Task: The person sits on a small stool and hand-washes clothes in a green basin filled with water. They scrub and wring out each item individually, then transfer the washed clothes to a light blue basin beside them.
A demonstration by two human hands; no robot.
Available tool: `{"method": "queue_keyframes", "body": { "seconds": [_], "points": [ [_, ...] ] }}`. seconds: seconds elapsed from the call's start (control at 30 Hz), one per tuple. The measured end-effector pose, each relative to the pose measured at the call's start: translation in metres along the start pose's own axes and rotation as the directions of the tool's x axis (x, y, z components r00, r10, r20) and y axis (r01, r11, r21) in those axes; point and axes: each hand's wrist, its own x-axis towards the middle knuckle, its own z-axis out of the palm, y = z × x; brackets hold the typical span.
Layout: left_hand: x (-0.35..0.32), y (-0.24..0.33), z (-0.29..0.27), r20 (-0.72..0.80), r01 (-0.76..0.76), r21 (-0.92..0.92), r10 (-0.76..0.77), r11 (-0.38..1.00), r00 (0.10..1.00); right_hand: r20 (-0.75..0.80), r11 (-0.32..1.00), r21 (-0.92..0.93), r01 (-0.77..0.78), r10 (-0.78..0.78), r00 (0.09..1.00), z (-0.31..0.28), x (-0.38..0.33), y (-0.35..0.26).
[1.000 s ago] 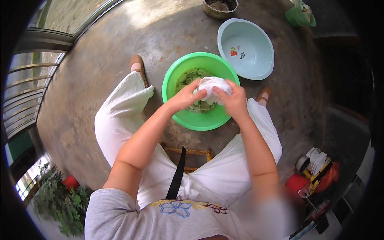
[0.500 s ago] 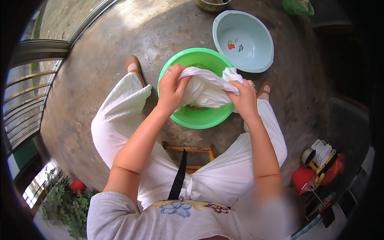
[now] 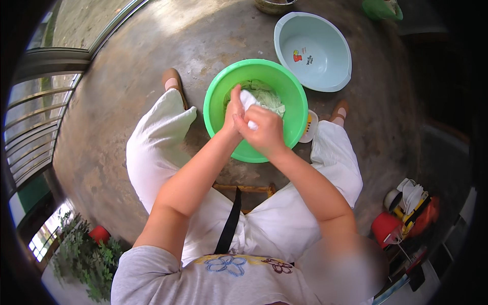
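Note:
A green plastic basin stands on the concrete floor between my feet, with wet pale cloth lying in it. Over the basin my left hand and my right hand are pressed together, both closed around a bunched piece of white cloth. The cloth sticks out above my fingers; most of it is hidden inside my grip.
A light blue basin sits beyond the green one, to the right. A small white and yellow object lies by my right foot. Red and yellow items are stacked at the lower right, plants at the lower left, a railing on the left.
The white cloth was stretched wide between my two hands half a second ago. Now my hands have come together and the cloth is bunched up tight between them.

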Motion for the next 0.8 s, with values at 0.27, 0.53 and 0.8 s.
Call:
{"method": "queue_keyframes", "body": {
  "seconds": [0.27, 0.53, 0.8],
  "points": [
    [-0.026, -0.011, 0.019, -0.125, 0.015, 0.232, 0.015, 0.973, 0.992, -0.305, 0.997, -0.008, -0.077, 0.071, 0.950, 0.014, 0.001, 0.021],
    [-0.047, -0.003, 0.043, -0.043, 0.297, 0.374, -0.304, 0.879, 0.952, -0.245, 0.929, 0.080, -0.361, 0.369, 0.897, -0.012, 0.019, 0.081],
    [-0.044, 0.053, 0.034, 0.221, -0.246, 0.831, 0.110, 0.499, 0.969, 0.250, 0.997, 0.032, 0.074, -0.080, 0.965, -0.048, 0.000, 0.063]
  ]
}}
